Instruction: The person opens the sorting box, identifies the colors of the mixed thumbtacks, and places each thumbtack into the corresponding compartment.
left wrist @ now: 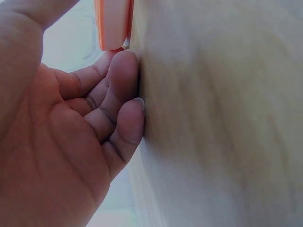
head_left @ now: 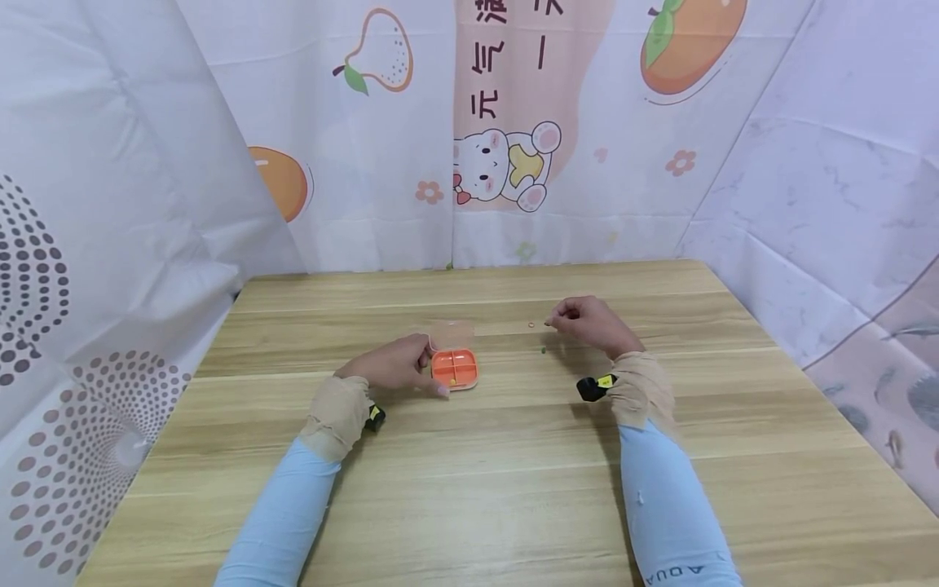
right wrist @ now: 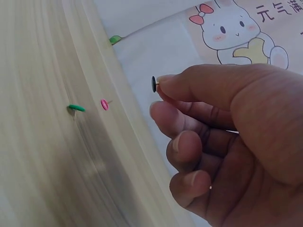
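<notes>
Between thumb and index finger, my right hand [head_left: 590, 322] pinches a black thumbtack [right wrist: 154, 84] by its pin, raised over the table. Close by on the tabletop lie a pink thumbtack [right wrist: 104, 104] and a green thumbtack [right wrist: 75, 108], both apart from the hand. My left hand [head_left: 392, 363] holds a small orange compartment box [head_left: 455, 368] at its left side, thumb at the near edge and fingers behind. The box's clear lid [head_left: 452, 330] stands open at the back. A small yellow piece [head_left: 452, 381] lies in a near compartment; its kind is too small to tell.
Both arms reach over a wooden table [head_left: 469, 489]. Printed curtains [head_left: 381, 163] hang behind the table's far edge and on both sides. Each wrist carries a small black camera [head_left: 592, 388].
</notes>
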The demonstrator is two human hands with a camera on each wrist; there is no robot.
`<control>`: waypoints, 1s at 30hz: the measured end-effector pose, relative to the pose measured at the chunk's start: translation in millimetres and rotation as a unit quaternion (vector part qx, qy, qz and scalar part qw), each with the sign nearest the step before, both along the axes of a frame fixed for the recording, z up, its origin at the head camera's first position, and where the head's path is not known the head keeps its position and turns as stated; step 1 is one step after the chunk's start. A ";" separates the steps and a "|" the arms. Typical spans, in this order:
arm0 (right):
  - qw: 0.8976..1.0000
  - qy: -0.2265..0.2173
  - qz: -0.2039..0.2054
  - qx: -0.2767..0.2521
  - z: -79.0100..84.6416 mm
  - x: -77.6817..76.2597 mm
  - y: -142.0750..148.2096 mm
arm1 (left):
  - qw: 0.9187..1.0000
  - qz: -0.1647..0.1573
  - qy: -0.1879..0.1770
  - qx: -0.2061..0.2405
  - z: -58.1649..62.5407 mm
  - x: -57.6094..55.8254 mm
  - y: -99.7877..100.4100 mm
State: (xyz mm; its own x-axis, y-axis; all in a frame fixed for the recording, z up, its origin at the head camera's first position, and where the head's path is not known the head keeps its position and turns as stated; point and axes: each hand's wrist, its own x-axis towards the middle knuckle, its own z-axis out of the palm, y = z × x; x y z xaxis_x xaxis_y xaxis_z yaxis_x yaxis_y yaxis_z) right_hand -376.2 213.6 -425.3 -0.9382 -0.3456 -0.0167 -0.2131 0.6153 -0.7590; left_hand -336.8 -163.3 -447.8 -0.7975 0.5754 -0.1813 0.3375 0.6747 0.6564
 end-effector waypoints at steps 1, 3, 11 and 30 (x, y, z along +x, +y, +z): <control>1.000 0.002 0.002 0.001 -0.2 0.0 -1.5 | 1.000 0.000 0.000 0.001 -0.3 0.1 0.0; 1.000 0.005 0.004 0.006 -0.4 0.0 -4.4 | 1.000 -0.001 0.000 0.003 -0.9 0.3 0.0; 1.000 0.006 0.009 0.014 -1.7 -0.8 -12.0 | 1.000 0.000 -0.001 0.007 -0.6 0.3 -1.2; 0.999 0.011 0.040 0.015 -1.6 1.1 -28.6 | 1.000 0.000 -0.006 0.010 -1.3 -0.1 -0.8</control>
State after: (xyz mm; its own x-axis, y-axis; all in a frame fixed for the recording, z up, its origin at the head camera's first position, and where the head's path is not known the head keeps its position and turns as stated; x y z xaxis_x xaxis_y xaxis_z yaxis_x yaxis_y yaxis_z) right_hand -375.1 185.1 -426.9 -0.9080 -0.4189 -0.0087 -0.2782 0.6182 -0.7352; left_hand -336.9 -164.1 -449.1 -0.7952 0.5791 -0.1796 0.3294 0.6613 0.6740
